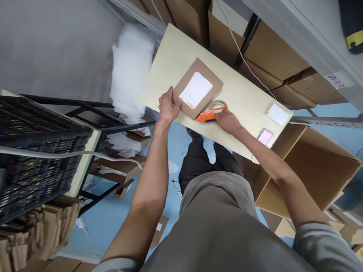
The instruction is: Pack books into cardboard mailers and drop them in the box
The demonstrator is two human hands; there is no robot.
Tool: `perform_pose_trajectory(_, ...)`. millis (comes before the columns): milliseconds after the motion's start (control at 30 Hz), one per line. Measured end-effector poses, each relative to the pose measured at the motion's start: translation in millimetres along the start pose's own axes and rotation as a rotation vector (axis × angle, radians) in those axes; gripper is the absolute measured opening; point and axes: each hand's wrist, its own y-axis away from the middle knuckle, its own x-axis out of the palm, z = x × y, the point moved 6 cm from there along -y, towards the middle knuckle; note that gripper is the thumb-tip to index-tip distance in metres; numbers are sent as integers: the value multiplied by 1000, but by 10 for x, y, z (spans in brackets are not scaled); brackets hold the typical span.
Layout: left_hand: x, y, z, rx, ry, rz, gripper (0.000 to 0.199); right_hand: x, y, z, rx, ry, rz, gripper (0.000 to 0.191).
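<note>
A flat brown cardboard box with a white label on top lies on the pale table. My left hand grips the box's near left corner, its thumb on top near the label. My right hand is closed around the orange tape dispenser, which is held at the box's near right edge. A roll of tape shows at the dispenser, beside the box.
A stack of white labels and a phone lie at the table's right end. White foam sheets hang at its left. An open carton stands right, a black crate left. Boxes fill the shelf behind.
</note>
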Motion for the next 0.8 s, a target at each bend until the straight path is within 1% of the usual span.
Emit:
perform_pose_trajectory(33, -40, 5, -43, -1, -41, -39, 67, 78, -45, 264, -18, 10, 28, 46)
perform_pose_trajectory(67, -38, 24, -83, -12, -75, -81, 66, 145, -85, 502, -17, 14, 49, 48)
perform_pose_trajectory(133, 65, 84, -163, -18, -102, -160, 67, 233, -140, 876, 12, 1, 54, 48)
perform_pose_trajectory(167, 143, 115, -199, -11, -103, -198, 71, 263, -154, 1001, 35, -13, 53, 46)
perform_pose_trajectory(233, 295, 159, -255, 21, -118, -247, 84, 305, -154, 1128, 94, -38, 54, 44)
perform_pose_trajectory(267, 361, 168, -276, 42, -142, -243, 89, 321, -142, 1141, 123, -45, 58, 44)
perform_pose_trajectory(333, 455, 168, -302, 84, -224, -179, 94, 348, -87, 1114, 162, -49, 73, 44)
perform_pose_trajectory(400, 479, 164, -297, 96, -332, -121, 93, 372, 28, 1050, 174, -45, 93, 43)
perform_pose_trajectory(467, 429, 167, -266, 61, -425, -146, 89, 398, 237, 947, 180, -37, 123, 40)
perform_pose_trajectory(533, 379, 176, -230, 10, -480, -193, 86, 417, 548, 768, 205, -22, 164, 38)
perform_pose_trajectory(567, 371, 179, -217, -6, -492, -203, 87, 415, 727, 639, 227, -11, 186, 38)
perform_pose_trajectory(633, 382, 180, -207, -12, -492, -200, 89, 371, 1070, 296, 293, 14, 218, 39)
perform_pose_trajectory(700, 409, 176, -213, 4, -478, -186, 93, 267, 1287, -113, 361, 67, 238, 43)
perform_pose_trajectory(733, 420, 172, -217, 10, -471, -178, 95, 190, 1317, -317, 391, 103, 233, 44)
perform_pose_trajectory(767, 430, 169, -218, 12, -463, -169, 96, 108, 1284, -492, 387, 133, 221, 46)
perform_pose_trajectory(800, 436, 165, -217, 13, -456, -156, 96, 17, 1193, -634, 363, 159, 191, 46)
